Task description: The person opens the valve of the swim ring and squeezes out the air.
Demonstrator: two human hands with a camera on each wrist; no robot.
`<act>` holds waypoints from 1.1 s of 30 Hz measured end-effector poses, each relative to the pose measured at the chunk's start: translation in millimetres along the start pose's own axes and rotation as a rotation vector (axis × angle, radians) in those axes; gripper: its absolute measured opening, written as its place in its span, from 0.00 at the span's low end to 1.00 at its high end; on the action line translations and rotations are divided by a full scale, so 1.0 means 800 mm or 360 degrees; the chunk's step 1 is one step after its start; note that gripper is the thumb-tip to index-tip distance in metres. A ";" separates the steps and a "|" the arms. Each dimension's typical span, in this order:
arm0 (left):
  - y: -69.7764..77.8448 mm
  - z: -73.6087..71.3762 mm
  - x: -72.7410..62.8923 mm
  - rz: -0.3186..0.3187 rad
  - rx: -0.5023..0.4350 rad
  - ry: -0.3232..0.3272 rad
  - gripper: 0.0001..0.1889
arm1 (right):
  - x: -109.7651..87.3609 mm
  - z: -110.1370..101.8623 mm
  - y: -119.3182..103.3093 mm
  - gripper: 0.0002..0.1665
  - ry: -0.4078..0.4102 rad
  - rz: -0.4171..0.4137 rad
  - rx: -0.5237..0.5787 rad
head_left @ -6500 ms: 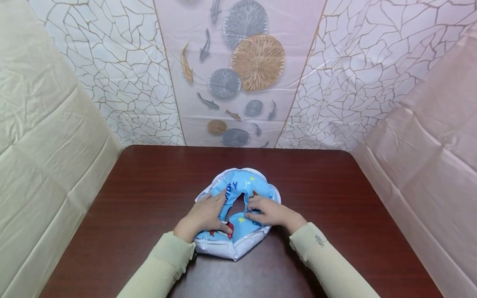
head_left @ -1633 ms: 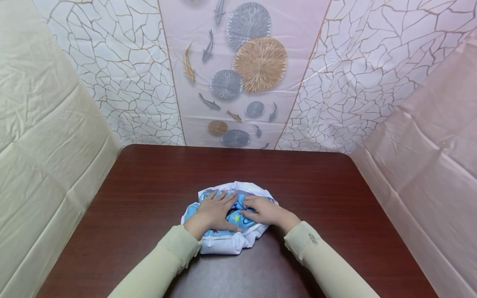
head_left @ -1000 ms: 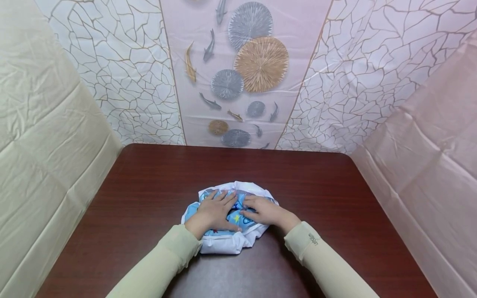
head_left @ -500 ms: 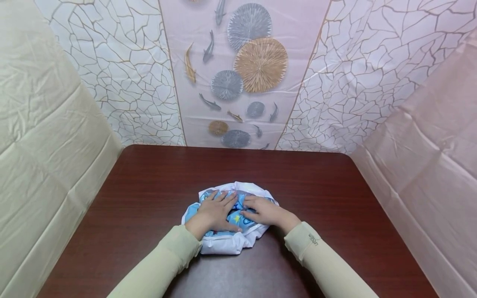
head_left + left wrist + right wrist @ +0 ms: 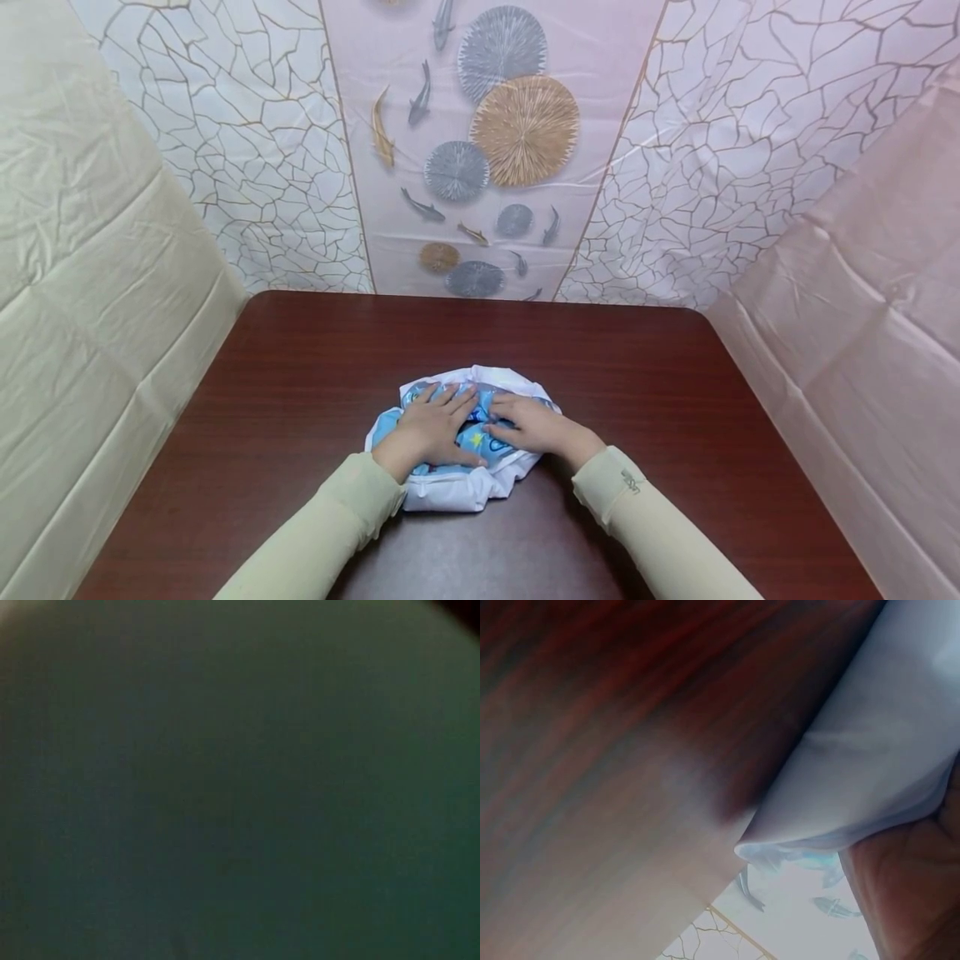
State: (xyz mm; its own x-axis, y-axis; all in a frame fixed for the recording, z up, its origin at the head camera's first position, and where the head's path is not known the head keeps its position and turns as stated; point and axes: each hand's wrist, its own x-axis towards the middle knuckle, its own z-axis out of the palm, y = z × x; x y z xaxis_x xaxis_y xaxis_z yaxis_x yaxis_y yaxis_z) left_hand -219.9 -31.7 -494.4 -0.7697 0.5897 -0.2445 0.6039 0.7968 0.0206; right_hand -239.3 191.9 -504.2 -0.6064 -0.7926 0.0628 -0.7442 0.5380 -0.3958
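A crumpled, partly flattened inflatable swim ring (image 5: 476, 439), blue with prints and a yellow star, lies on the table, its white edge folded around it. My left hand (image 5: 431, 435) presses on its left part with fingers spread and straight. On its right part, my right hand (image 5: 542, 427) holds the vinyl with bent fingers and the thumb beside them; the fingertips are partly hidden in the folds. In the right wrist view, the ring's white underside (image 5: 862, 742) stands next to my right hand (image 5: 911, 885). The left wrist view is dark and blurred.
The dark red-brown wooden table (image 5: 315, 358) stretches around the ring on all sides. Behind it hangs a patterned curtain (image 5: 517, 217) with fish and round leaf prints. Plain pale cloth walls (image 5: 97, 333) stand at left and right.
Since the oldest frame the ring has gone from puffed up to flatter and creased, its middle hole nearly closed. My left hand has shifted a little right. Over the last second, nothing visibly moves.
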 end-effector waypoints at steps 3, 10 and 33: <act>-0.002 0.000 0.000 0.0004 0.0007 0.0006 0.58 | 0.002 -0.001 0.000 0.09 0.0006 -0.0012 -0.0001; -0.001 0.000 0.000 0.0010 0.0008 0.0029 0.58 | 0.000 -0.002 -0.003 0.09 -0.0009 0.0012 0.0009; -0.001 0.001 0.001 -0.0003 -0.0028 -0.0012 0.58 | 0.001 0.000 -0.001 0.08 -0.0020 0.0043 0.0005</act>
State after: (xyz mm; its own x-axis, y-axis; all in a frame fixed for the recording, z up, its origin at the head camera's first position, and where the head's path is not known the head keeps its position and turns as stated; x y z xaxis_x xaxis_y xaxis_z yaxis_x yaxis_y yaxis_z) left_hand -221.0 -31.8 -495.5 -0.7692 0.5872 -0.2519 0.5987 0.8001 0.0371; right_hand -239.2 190.8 -504.0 -0.6225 -0.7816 0.0404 -0.7268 0.5582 -0.4001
